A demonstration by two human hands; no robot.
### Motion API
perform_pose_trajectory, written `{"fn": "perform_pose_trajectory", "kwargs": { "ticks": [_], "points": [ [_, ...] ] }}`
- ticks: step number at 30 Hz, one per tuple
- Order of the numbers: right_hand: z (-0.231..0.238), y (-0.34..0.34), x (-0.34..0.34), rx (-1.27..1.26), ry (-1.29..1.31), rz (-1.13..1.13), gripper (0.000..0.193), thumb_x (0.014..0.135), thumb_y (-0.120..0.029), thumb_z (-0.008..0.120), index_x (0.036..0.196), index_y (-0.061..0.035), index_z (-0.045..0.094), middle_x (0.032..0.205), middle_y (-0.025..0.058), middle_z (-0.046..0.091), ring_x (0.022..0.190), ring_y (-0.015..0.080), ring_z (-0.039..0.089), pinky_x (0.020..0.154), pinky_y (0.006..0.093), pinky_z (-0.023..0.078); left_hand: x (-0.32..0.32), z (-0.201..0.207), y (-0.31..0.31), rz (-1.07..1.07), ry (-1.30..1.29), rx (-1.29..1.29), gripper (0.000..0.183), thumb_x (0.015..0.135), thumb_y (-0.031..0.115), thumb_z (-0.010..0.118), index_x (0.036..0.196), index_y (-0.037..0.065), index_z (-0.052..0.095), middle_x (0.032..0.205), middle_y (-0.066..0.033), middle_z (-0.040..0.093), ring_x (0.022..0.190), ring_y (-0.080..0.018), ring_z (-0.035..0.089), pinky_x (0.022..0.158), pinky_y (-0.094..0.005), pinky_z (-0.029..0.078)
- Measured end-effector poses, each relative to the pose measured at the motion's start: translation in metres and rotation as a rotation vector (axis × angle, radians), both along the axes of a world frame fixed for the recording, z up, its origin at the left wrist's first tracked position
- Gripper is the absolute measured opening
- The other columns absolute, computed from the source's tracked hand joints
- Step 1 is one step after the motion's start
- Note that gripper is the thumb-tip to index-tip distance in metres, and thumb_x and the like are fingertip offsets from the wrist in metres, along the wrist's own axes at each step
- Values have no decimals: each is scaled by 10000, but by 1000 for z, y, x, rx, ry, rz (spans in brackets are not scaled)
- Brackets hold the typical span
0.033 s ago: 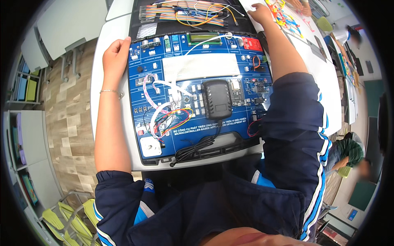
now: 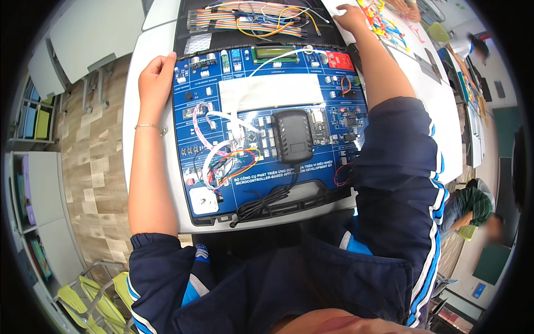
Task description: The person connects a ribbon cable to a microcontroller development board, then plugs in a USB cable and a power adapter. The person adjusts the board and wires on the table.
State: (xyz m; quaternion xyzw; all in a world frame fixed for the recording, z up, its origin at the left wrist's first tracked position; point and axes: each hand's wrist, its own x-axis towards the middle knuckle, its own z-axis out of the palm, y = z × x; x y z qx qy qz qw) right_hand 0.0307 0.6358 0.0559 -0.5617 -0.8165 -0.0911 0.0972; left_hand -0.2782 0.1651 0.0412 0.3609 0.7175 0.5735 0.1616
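An opened black case holds a blue electronics training board (image 2: 261,200), lying in front of me. My left hand (image 2: 156,77) is at its far left corner, fingers bent together and thumb against the case edge. Farther off on the right, my right hand (image 2: 351,20) is beside the raised lid (image 2: 186,42), thumb and forefinger apart. A black power adapter (image 2: 293,136) rests on the board, its cable (image 2: 264,203) bundled near the handle. White, red and yellow wires (image 2: 239,161) tangle left of it. Behind are a white breadboard (image 2: 272,92) and a small display (image 2: 276,54).
Coloured jumper wires (image 2: 261,19) lie in the lid. Red, yellow and blue plastic pieces (image 2: 384,25) are on the white table (image 2: 147,183), close to another person's hands (image 2: 409,8). Green chairs (image 2: 92,300) and a cabinet (image 2: 47,195) stand left; a seated person (image 2: 473,206) is right.
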Motion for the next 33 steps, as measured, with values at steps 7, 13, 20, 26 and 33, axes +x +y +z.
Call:
{"fn": "perform_pose_trajectory", "kwargs": {
  "ticks": [7, 13, 20, 26, 33],
  "points": [
    [15, -29, -32, -179, -269, 194, 524, 856, -284, 665, 1379, -316, 651, 1613, 48, 425, 1413, 269, 492, 1182, 420, 358, -8, -5, -11, 23, 73, -20, 368, 1006, 337, 666, 784, 45, 655, 659, 54, 560, 631, -40, 444, 579, -234, 375],
    [39, -70, -28, 3, 198, 229, 299, 895, -209, 669, 1159, -287, 786, 1171, 46, 755, 1116, 238, 697, 1021, 432, 498, -12, -7, -16, 26, 32, -5, 375, 1015, 313, 664, 753, 48, 624, 664, 62, 538, 638, -31, 421, 578, -225, 354],
    [90, -68, 35, -474, 1255, 545, 630, 894, -457, 720, 1361, -43, 631, 1347, 199, 657, 1211, 380, 648, 1076, 535, 473, -3, -10, 6, -48, 31, 67, 362, 1018, 303, 661, 770, 40, 642, 668, 62, 546, 637, -34, 424, 580, -225, 358],
    [95, -261, 106, -1145, 1925, 462, 426, 1023, -102, 579, 1407, 73, 521, 1329, 197, 643, 1112, 192, 679, 885, 266, 582, -13, -10, -12, -13, 34, 62, 353, 1016, 295, 665, 776, 36, 649, 671, 63, 551, 638, -31, 429, 575, -223, 355],
    [42, -293, 119, -1275, 1769, 349, 462, 999, -55, 607, 1414, 108, 487, 1233, 166, 683, 955, 136, 690, 794, 224, 598, -7, -1, -12, 15, 68, 3, 357, 1015, 310, 660, 792, 31, 659, 677, 54, 572, 642, -35, 443, 588, -233, 368]
  ]
}}
